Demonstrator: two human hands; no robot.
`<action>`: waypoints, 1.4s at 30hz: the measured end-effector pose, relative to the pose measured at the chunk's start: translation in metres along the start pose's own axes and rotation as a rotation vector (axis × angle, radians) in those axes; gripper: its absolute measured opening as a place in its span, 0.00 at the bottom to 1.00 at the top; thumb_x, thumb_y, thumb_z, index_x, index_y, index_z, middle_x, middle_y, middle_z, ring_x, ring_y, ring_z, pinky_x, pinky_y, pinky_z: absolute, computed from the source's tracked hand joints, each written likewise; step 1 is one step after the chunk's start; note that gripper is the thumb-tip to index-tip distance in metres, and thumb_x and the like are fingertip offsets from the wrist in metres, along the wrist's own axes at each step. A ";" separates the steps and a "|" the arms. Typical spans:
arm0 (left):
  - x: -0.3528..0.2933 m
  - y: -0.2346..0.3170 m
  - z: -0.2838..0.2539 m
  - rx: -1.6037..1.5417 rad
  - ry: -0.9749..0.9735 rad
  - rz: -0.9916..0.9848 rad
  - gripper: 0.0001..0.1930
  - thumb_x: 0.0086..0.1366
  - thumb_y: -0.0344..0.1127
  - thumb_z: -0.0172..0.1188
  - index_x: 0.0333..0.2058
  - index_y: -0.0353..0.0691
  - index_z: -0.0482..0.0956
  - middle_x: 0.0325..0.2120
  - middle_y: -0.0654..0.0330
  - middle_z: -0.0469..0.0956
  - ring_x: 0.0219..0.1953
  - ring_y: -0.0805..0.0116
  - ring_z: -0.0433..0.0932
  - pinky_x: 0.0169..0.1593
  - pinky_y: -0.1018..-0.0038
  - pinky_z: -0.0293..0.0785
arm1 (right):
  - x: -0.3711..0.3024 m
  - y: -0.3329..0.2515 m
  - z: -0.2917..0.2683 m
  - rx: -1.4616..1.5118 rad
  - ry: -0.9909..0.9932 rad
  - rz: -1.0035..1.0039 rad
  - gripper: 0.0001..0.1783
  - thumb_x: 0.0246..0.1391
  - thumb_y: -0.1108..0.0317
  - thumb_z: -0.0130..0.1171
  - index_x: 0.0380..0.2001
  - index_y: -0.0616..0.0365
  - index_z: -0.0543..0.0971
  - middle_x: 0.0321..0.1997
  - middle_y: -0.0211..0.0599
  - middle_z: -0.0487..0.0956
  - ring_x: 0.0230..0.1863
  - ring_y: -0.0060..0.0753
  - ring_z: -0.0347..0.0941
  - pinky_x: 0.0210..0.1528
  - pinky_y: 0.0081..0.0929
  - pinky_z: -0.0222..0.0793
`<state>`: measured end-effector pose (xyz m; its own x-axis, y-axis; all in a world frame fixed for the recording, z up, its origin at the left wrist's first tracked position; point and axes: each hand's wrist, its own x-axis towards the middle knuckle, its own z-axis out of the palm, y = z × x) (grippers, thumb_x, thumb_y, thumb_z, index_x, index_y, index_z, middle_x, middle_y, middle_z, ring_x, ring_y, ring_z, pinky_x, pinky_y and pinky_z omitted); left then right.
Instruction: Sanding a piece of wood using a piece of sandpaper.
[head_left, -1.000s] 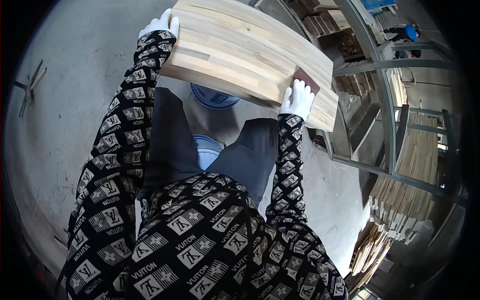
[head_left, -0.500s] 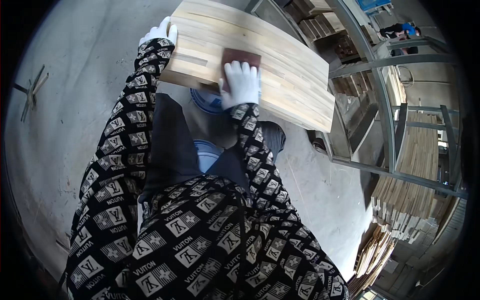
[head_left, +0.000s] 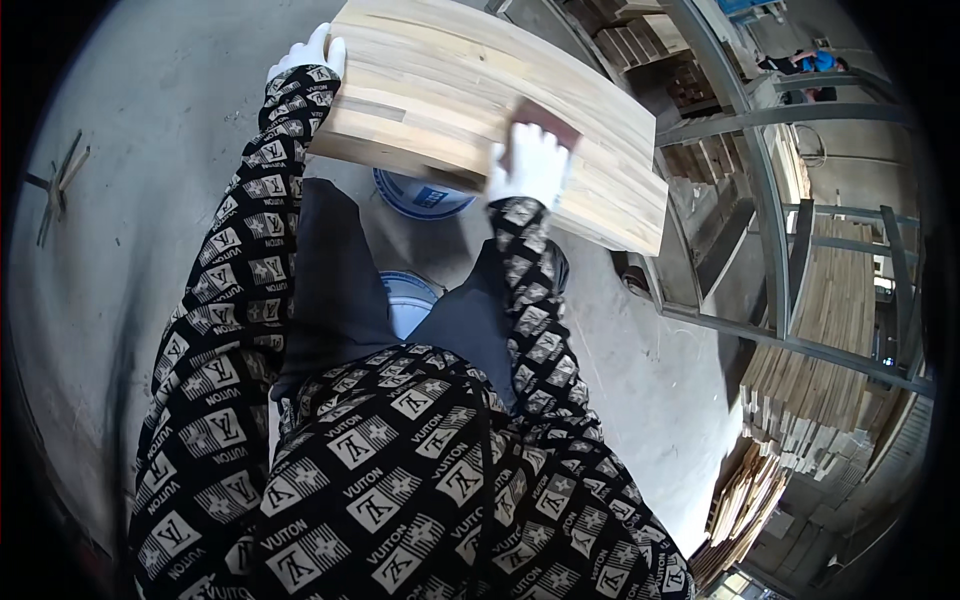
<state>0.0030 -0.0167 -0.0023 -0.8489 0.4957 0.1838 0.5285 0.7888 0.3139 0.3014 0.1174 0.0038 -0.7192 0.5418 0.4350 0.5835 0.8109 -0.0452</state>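
A pale wooden panel (head_left: 430,60) of glued strips lies at a slant in front of me. At its left end, my gloved left hand (head_left: 308,52) grips the edge, with the far side of its fingers partly hidden. On the panel's near right part, my gloved right hand (head_left: 530,165) presses a reddish-brown sheet of sandpaper (head_left: 553,120) flat against the wood. Its fingers lie over the sheet, slightly blurred by motion. Beneath the panel's near edge stands a blue and white bucket (head_left: 425,203).
Another blue-rimmed bucket (head_left: 408,305) is between my legs. To the right runs a metal frame rack (head_left: 785,260) with stacked boards (head_left: 840,310) behind it. Scrap sticks (head_left: 62,185) stand on the concrete floor at left. A person in blue (head_left: 815,62) is far off at upper right.
My right hand has slid the sandpaper to the right along the panel, and the sheet has turned somewhat. The left hand stays at the left end, having shifted slightly with the view.
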 end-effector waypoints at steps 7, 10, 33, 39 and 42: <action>0.002 0.007 0.009 -0.040 -0.008 0.045 0.29 0.74 0.58 0.40 0.66 0.52 0.67 0.48 0.43 0.80 0.51 0.46 0.81 0.58 0.53 0.74 | 0.011 -0.044 0.010 0.319 0.077 -0.342 0.22 0.50 0.61 0.62 0.48 0.58 0.74 0.47 0.47 0.74 0.51 0.53 0.68 0.57 0.48 0.61; -0.002 -0.001 0.008 -0.039 -0.024 0.016 0.29 0.74 0.58 0.40 0.66 0.52 0.67 0.48 0.43 0.80 0.51 0.46 0.80 0.58 0.53 0.74 | 0.000 0.026 -0.005 0.123 -0.051 -0.171 0.22 0.50 0.64 0.62 0.48 0.58 0.75 0.47 0.46 0.75 0.50 0.52 0.68 0.53 0.48 0.63; 0.000 0.002 0.004 -0.026 -0.126 -0.026 0.30 0.74 0.60 0.39 0.70 0.56 0.61 0.54 0.45 0.77 0.56 0.45 0.77 0.61 0.54 0.71 | 0.002 0.012 -0.010 0.140 -0.125 -0.232 0.22 0.51 0.65 0.60 0.50 0.59 0.74 0.51 0.47 0.74 0.53 0.53 0.67 0.56 0.47 0.62; 0.009 0.004 0.016 -0.035 -0.032 0.033 0.29 0.74 0.58 0.39 0.67 0.53 0.65 0.49 0.44 0.80 0.51 0.47 0.81 0.58 0.53 0.73 | -0.071 0.234 0.003 -0.212 0.181 -0.020 0.16 0.55 0.63 0.59 0.44 0.60 0.75 0.45 0.47 0.75 0.50 0.53 0.70 0.52 0.49 0.64; 0.007 0.002 0.017 -0.022 -0.035 0.034 0.29 0.74 0.58 0.39 0.67 0.52 0.65 0.48 0.45 0.81 0.51 0.46 0.81 0.58 0.53 0.74 | -0.073 0.227 0.004 -0.288 0.076 0.186 0.16 0.55 0.62 0.59 0.43 0.60 0.75 0.45 0.47 0.75 0.50 0.52 0.70 0.52 0.49 0.64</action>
<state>-0.0019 -0.0052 -0.0163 -0.8295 0.5346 0.1616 0.5560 0.7634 0.3288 0.4852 0.2632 -0.0417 -0.5672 0.6473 0.5092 0.7918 0.5987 0.1208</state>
